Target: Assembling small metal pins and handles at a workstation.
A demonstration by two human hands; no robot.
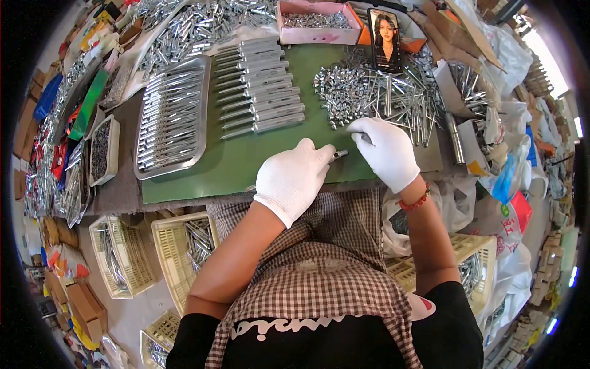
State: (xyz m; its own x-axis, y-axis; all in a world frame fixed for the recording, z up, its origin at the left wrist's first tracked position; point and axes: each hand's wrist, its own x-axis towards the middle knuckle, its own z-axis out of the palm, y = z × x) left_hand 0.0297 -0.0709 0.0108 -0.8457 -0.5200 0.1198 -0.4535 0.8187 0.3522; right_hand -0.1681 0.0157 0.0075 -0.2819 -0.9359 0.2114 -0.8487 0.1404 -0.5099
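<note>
My left hand (294, 179), in a white glove, is closed around a slim metal rod piece. One end of that metal rod (339, 155) pokes out past the fingers toward my right hand; most of it is hidden by the glove. My right hand (388, 150), also gloved, is apart from the rod's end, its thumb and fingertips curled together. Whether anything small sits in that pinch cannot be made out. Beyond it lie a heap of small metal fittings (344, 92) and loose thin rods (410, 104). A row of thick-handled metal rods (261, 92) lies on the green mat (233, 167).
A steel tray (204, 132) of similar pieces stands at left, beside a small bin (114, 150). A pink box (319, 35) of small parts and a propped phone (385, 40) stand at the back. Plastic crates (126, 258) of metal parts sit below the table edge.
</note>
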